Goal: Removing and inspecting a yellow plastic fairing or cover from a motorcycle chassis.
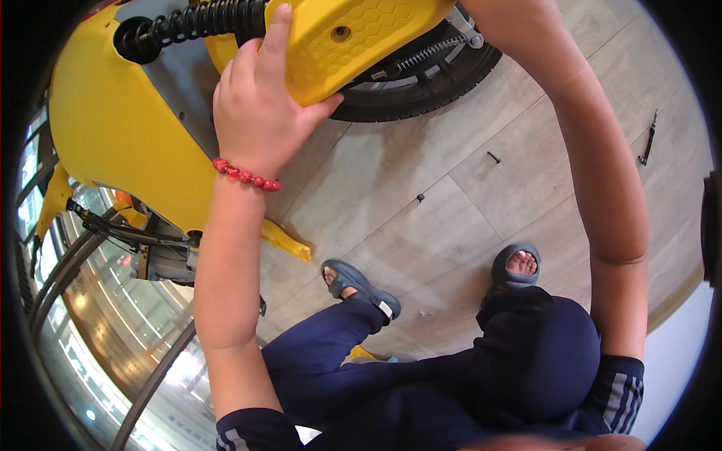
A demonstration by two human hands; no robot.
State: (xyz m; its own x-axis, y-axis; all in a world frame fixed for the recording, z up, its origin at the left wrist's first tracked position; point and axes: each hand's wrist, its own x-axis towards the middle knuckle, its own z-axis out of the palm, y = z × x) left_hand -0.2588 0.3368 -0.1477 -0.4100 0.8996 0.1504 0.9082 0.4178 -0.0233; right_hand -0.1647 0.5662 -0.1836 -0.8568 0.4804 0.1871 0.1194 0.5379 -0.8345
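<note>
My left hand (259,105), with a red bead bracelet (247,177) at the wrist, grips the near left corner of a yellow plastic side cover (353,37). The index finger lies along the cover's left edge and the thumb presses at its lower corner. A honeycomb pattern and a round hole mark the cover. At the top edge, my right hand (519,30) reaches toward the cover's far right side; its fingers are out of the picture. Beside the cover are a black coil shock absorber (199,24), a thin metal spring (432,54) and a black tyre (421,104).
A yellow scooter-like body (113,113) fills the left. On the wooden floor (376,218) lie a black bolt (493,158), a small dark screw (420,198) and a slim black tool (649,139). My sandalled feet are below, near several tiny metal pieces (426,315).
</note>
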